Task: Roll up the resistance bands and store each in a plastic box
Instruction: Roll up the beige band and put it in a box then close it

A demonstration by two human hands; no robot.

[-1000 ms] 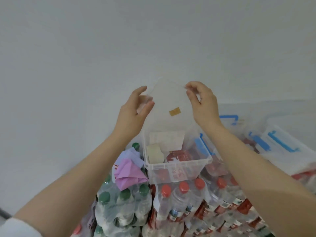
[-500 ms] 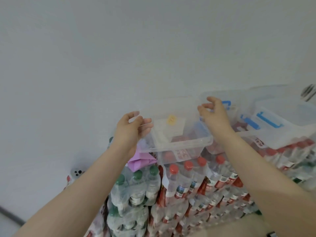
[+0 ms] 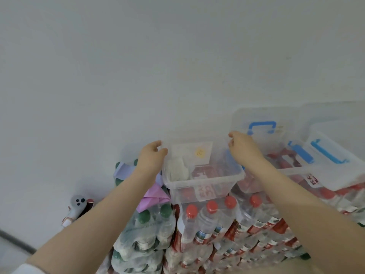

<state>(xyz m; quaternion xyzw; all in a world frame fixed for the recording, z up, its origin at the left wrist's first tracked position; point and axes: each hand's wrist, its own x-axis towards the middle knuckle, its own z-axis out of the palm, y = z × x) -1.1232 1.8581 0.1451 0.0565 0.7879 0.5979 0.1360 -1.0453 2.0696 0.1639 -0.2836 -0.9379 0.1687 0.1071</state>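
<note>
Plain pale wall (image 3: 138,66) fills the upper part of the head view, and below it stacked shrink-wrapped packs of bottles form the surface: red-capped bottles (image 3: 212,214) in the middle and to the right, green-capped bottles (image 3: 154,216) to the left. On top of the red-capped packs sits a clear plastic box (image 3: 203,186), see-through with a pale label on its front wall; through it show a whitish folded item on the left, red contents on the right and a sheet with a round yellow sticker (image 3: 199,152). A transparent lid (image 3: 197,141) lies over the box, faint against the wall, and whether it is fully seated cannot be told. The left hand (image 3: 151,158) is at the lid's left edge with its fingers curled round that edge. The right hand (image 3: 244,148) is at the lid's right edge, fingers bent and pinching it. Just beside the box on the right stand more clear boxes with blue handles (image 3: 261,126), holding red things. A crumpled purple paper (image 3: 154,196) lies just left of the box, partly under the left forearm. Lower left, near the wall, a small grey object with dark dots (image 3: 78,204) is visible. No resistance band can be made out clearly; the box contents are too blurred to tell.
</note>
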